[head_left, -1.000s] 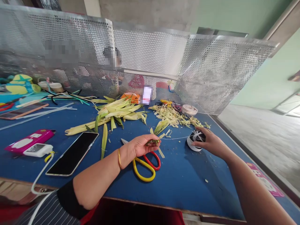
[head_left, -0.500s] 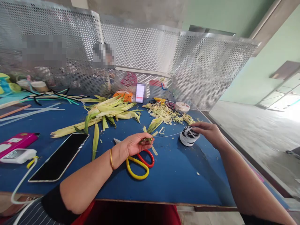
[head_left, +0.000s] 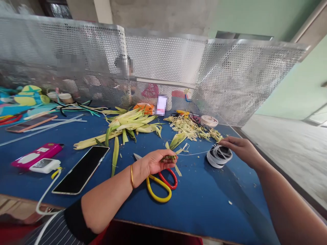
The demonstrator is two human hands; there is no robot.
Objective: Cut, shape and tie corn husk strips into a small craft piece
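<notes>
My left hand (head_left: 156, 161) is pinched on a small bundle of green and yellow leaf strips (head_left: 169, 157), held just above the scissors with one red and one yellow handle (head_left: 160, 182). A thin white thread (head_left: 194, 153) runs from that bundle to a black spool wound with white thread (head_left: 219, 155). My right hand (head_left: 241, 148) hovers at the spool's right side, fingers curled toward it and touching its top edge. A gold bangle circles my left wrist.
On the blue table (head_left: 194, 200) lie a pile of long pale leaves (head_left: 127, 124), cut leaf scraps (head_left: 190, 127), a black phone (head_left: 81, 168), a pink box (head_left: 35, 154), a white charger with cable (head_left: 44, 165) and a roll of tape (head_left: 208, 120). A perforated metal screen (head_left: 163, 64) walls the back.
My right hand lifted off the spool and shifted to its right side. My left hand has kept its pinch on the leaf bundle. The camera swung slightly.
</notes>
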